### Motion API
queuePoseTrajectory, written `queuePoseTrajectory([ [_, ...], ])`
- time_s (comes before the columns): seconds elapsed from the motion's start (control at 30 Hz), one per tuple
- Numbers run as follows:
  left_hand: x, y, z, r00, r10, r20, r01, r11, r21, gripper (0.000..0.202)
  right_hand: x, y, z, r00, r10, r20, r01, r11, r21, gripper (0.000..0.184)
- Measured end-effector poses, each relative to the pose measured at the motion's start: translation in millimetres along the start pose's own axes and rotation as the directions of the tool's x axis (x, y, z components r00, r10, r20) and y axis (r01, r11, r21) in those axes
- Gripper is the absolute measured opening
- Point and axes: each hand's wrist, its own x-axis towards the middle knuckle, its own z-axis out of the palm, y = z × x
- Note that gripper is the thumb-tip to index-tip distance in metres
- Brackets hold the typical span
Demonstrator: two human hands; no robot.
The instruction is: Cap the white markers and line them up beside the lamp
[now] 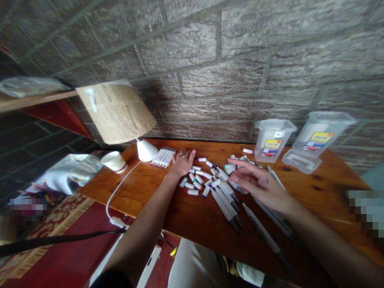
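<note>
My left hand (pixel 181 163) lies on the wooden table with its thumb stretched out, touching or just beside the right end of a row of capped markers (pixel 163 157). Loose marker caps (pixel 193 192) with coloured ends are scattered to the right of that hand. My right hand (pixel 258 181) hovers over the right side of the caps, fingers apart, and I see nothing held in it. Beneath and around it, several white markers (pixel 223 207) with grey tips lie in a loose pile. A single marker (pixel 261 229) lies closer to the front edge. My right hand hides part of the pile.
At the back right stand two clear plastic containers (pixel 271 140), with a clear lid (pixel 301 161) lying beside them. A lamp (pixel 147 150) stands back left, its white cord (pixel 115 188) running over the table edge. Left of it is a paper cup (pixel 114 161). A brick-patterned wall (pixel 201 84) rises behind.
</note>
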Motion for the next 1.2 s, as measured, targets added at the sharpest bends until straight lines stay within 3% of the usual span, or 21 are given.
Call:
queuePoseTrajectory([
  [0.33, -2, 6, -5.0, 0.992, -0.115, 0.052, 0.114, 0.993, 0.026, 0.065, 1, 1, -1, 1.000, 0.021, 0.016, -0.021, 1.000, 0.014, 0.051],
  [0.73, 0, 0, 0.7, 0.999, -0.030, 0.042, 0.027, 0.998, 0.064, 0.061, 1, 3, -4, 1.000, 0.019, 0.006, -0.019, 1.000, -0.018, 0.043],
  [0.97, 5, -6, 4.1, 0.997, -0.055, 0.051, 0.053, 0.998, 0.027, 0.061, 3, 1, -6, 0.999, 0.033, -0.014, -0.033, 0.998, -0.059, 0.032],
  [1.2, 4, -3, 0.4, 0.995, -0.078, 0.062, 0.076, 0.996, 0.036, 0.062, 1, 2, -8, 1.000, 0.022, -0.018, -0.023, 0.997, -0.077, 0.033],
])
